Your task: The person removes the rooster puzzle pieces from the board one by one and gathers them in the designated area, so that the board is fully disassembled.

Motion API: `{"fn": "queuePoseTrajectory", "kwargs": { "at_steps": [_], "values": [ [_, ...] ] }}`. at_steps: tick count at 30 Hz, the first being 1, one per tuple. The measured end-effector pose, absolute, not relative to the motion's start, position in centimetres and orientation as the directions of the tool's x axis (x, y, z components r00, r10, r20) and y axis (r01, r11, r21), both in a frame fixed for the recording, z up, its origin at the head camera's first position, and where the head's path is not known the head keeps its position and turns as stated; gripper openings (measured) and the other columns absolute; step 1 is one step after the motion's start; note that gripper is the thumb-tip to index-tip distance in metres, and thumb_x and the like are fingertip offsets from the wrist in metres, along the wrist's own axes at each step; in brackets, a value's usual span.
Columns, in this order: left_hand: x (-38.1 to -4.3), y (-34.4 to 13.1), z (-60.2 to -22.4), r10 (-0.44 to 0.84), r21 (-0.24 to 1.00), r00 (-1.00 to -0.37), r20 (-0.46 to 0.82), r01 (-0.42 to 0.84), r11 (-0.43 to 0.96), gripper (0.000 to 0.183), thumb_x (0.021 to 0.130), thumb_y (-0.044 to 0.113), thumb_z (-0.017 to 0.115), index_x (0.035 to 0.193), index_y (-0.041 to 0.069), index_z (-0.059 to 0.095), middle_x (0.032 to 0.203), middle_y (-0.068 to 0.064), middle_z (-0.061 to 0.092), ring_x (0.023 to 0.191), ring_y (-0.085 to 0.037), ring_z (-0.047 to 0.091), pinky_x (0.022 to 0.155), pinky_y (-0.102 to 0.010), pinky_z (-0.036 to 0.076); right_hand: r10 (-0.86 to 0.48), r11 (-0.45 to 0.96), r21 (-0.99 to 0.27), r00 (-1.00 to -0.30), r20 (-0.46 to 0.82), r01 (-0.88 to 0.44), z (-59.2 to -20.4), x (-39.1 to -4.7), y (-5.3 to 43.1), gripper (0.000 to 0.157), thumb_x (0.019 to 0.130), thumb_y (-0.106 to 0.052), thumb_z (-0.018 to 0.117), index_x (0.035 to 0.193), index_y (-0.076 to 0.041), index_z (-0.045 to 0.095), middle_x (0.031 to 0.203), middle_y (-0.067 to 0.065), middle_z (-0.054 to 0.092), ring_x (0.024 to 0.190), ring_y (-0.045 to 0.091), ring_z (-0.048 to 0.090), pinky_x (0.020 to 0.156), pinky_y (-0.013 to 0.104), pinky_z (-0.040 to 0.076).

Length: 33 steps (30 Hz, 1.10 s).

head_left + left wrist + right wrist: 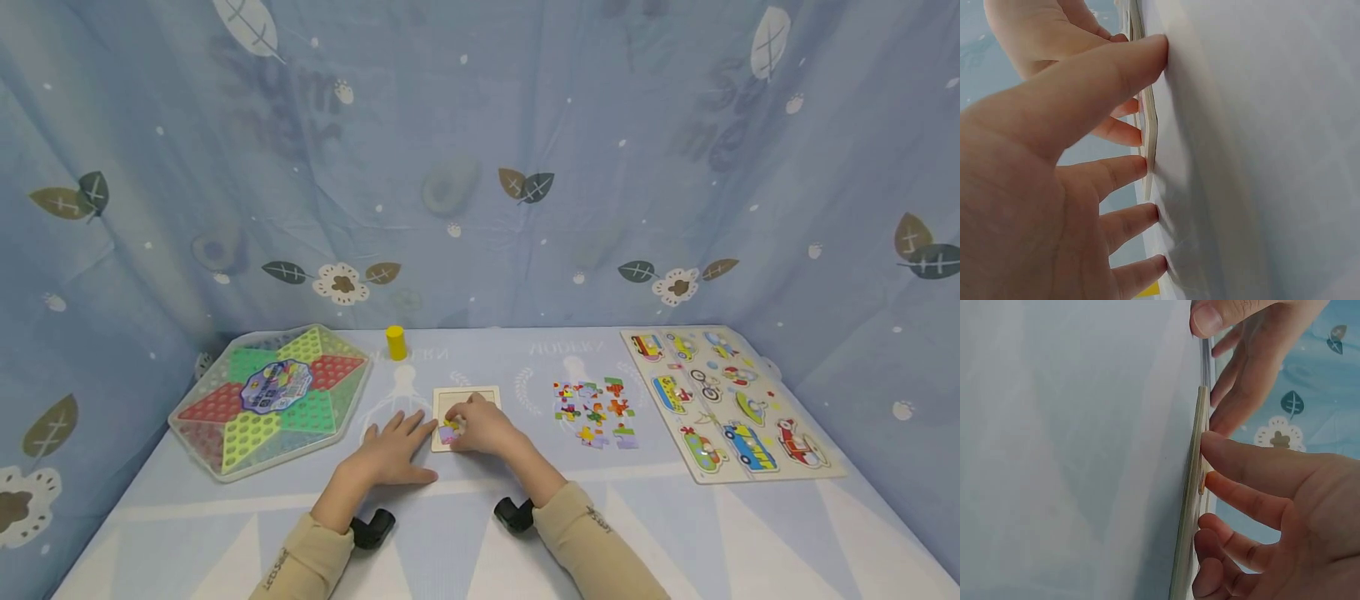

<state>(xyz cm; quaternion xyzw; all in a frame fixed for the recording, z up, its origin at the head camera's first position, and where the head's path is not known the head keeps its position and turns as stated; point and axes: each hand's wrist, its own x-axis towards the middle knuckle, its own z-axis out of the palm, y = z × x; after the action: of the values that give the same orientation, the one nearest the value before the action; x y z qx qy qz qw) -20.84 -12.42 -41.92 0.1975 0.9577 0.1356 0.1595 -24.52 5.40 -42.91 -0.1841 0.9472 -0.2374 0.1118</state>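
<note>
A small square wooden puzzle tray (491, 392) lies on the table in front of me in the head view. At its lower left corner is a purple and yellow jigsaw piece (448, 434). My right hand (483, 427) reaches over the tray and pinches a piece between thumb and index finger, its edge (1202, 482) showing in the right wrist view; part of it is hidden. My left hand (392, 451) rests on the table with fingers spread, the index fingertip touching the tray's left edge. The left wrist view shows this contact too.
Several loose jigsaw pieces (595, 412) lie right of the tray. Farther right is a wooden vehicle board (693, 400). A hexagonal game board (341, 400) lies to the left, with a yellow cylinder (396, 342) near the back edge. A patterned curtain (480, 125) hangs behind.
</note>
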Motion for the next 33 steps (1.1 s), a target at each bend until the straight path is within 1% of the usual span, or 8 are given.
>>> {"fn": "queuePoseTrajectory", "kwargs": {
  "at_steps": [4, 11, 14, 17, 22, 24, 27, 33],
  "values": [
    [-20.8, -12.4, -41.9, 0.423, 0.321, -0.871, -0.250, 0.337, 0.885, 0.078, 0.078, 0.043, 0.069, 0.141, 0.008, 0.037, 0.148, -0.017, 0.028, 0.135, -0.045, 0.020, 0.098, -0.071, 0.015, -0.400, 0.812, -0.506, -0.908, -0.123, -0.289, -42.9, -24.5, 5.3, 0.037, 0.071, -0.017, 0.079, 0.105, -0.014, 0.065, 0.103, 0.008, 0.054, 0.089, 0.023, 0.056, 0.076, 0.037, 0.048],
    [-20.7, -12.4, -41.9, 0.425, 0.324, -0.870, -0.250, 0.339, 0.883, 0.078, 0.079, 0.043, 0.068, 0.141, 0.008, 0.037, 0.148, -0.018, 0.028, 0.135, -0.045, 0.020, 0.098, -0.071, 0.015, -0.403, 0.817, -0.501, -0.904, -0.144, -0.284, -42.8, -24.6, 4.9, 0.045, 0.071, -0.015, 0.078, 0.114, -0.013, 0.064, 0.106, 0.009, 0.054, 0.089, 0.023, 0.057, 0.074, 0.036, 0.049],
    [-20.7, -12.4, -41.9, 0.422, 0.320, -0.871, -0.251, 0.337, 0.885, 0.078, 0.079, 0.043, 0.068, 0.141, 0.008, 0.037, 0.148, -0.018, 0.028, 0.135, -0.045, 0.020, 0.098, -0.071, 0.015, -0.392, 0.824, -0.493, -0.909, -0.141, -0.279, -42.7, -24.6, 4.9, 0.043, 0.070, -0.015, 0.079, 0.110, -0.013, 0.064, 0.104, 0.008, 0.054, 0.088, 0.023, 0.056, 0.073, 0.036, 0.048],
    [-20.7, -12.4, -42.0, 0.417, 0.316, -0.873, -0.253, 0.333, 0.889, 0.078, 0.078, 0.043, 0.068, 0.141, 0.008, 0.038, 0.148, -0.018, 0.029, 0.134, -0.045, 0.020, 0.098, -0.071, 0.015, -0.382, 0.817, -0.509, -0.915, -0.127, -0.270, -42.7, -24.5, 4.9, 0.037, 0.071, -0.014, 0.079, 0.104, -0.012, 0.063, 0.098, 0.006, 0.055, 0.084, 0.021, 0.055, 0.072, 0.035, 0.047],
    [-20.6, -12.5, -42.0, 0.410, 0.309, -0.876, -0.254, 0.329, 0.892, 0.078, 0.078, 0.044, 0.068, 0.141, 0.008, 0.038, 0.148, -0.017, 0.029, 0.135, -0.044, 0.021, 0.098, -0.070, 0.015, -0.368, 0.768, -0.585, -0.927, -0.067, -0.262, -42.8, -24.7, 5.1, 0.018, 0.079, -0.006, 0.069, 0.093, -0.012, 0.061, 0.079, -0.001, 0.057, 0.070, 0.013, 0.052, 0.063, 0.027, 0.043],
    [-20.6, -12.5, -42.0, 0.408, 0.308, -0.877, -0.256, 0.326, 0.894, 0.078, 0.078, 0.044, 0.068, 0.141, 0.008, 0.038, 0.148, -0.017, 0.029, 0.135, -0.044, 0.021, 0.098, -0.070, 0.015, -0.365, 0.736, -0.627, -0.930, -0.051, -0.255, -42.9, -24.8, 5.2, 0.015, 0.080, -0.003, 0.066, 0.091, -0.012, 0.060, 0.075, -0.003, 0.056, 0.067, 0.011, 0.051, 0.060, 0.025, 0.042],
    [-20.6, -12.5, -42.0, 0.407, 0.313, -0.876, -0.258, 0.323, 0.893, 0.079, 0.078, 0.044, 0.069, 0.141, 0.008, 0.038, 0.148, -0.017, 0.029, 0.135, -0.044, 0.020, 0.098, -0.071, 0.015, -0.360, 0.684, -0.691, -0.932, -0.043, -0.233, -42.9, -24.8, 5.6, 0.015, 0.081, -0.002, 0.065, 0.091, -0.012, 0.060, 0.075, -0.002, 0.057, 0.066, 0.011, 0.051, 0.059, 0.025, 0.042],
    [-20.7, -12.4, -42.4, 0.407, 0.313, -0.875, -0.261, 0.322, 0.894, 0.078, 0.078, 0.044, 0.068, 0.141, 0.010, 0.038, 0.148, -0.016, 0.029, 0.135, -0.044, 0.019, 0.099, -0.070, 0.015, -0.311, 0.628, -0.759, -0.950, -0.043, -0.171, -42.5, -24.7, 7.5, 0.014, 0.083, -0.004, 0.064, 0.094, -0.012, 0.060, 0.078, 0.000, 0.059, 0.069, 0.013, 0.054, 0.060, 0.027, 0.043]
  ]
}}
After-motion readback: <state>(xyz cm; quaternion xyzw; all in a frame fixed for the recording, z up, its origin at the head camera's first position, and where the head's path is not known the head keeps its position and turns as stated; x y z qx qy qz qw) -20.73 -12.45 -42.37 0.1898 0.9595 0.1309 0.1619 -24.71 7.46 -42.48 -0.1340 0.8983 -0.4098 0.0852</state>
